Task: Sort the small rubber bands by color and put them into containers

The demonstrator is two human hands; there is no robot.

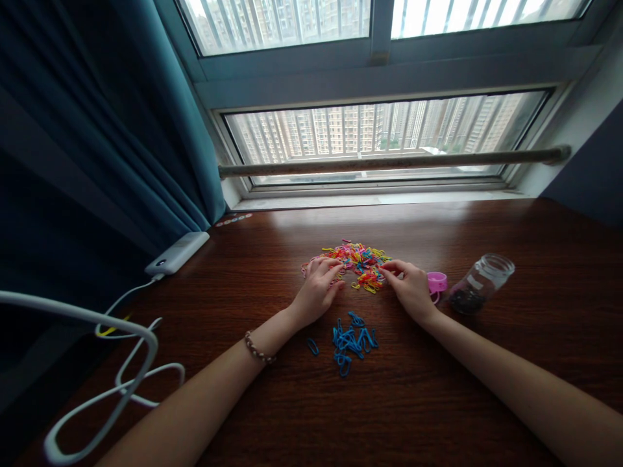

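A heap of small plastic clips (357, 256), shaped like locking stitch markers, lies on the dark wooden table in pink, yellow, orange, red and blue. My left hand (318, 285) rests at the heap's left side, fingers stretched out and thumb apart, with nothing visibly held. At the right side, my right hand (409, 288) has thumb and forefinger drawn together at the clips; whatever is between the tips is too small to make out. Nearer to me is a separate group of blue clips (348, 340), with one single blue clip (312, 347) to its left.
Just right of my right hand is a pink lid (437, 281) with a loop. A clear jar (481, 283) with dark contents lies tilted beside it. White cables (146, 350) and a white power strip (178, 253) occupy the left, by the blue curtain (160, 130).
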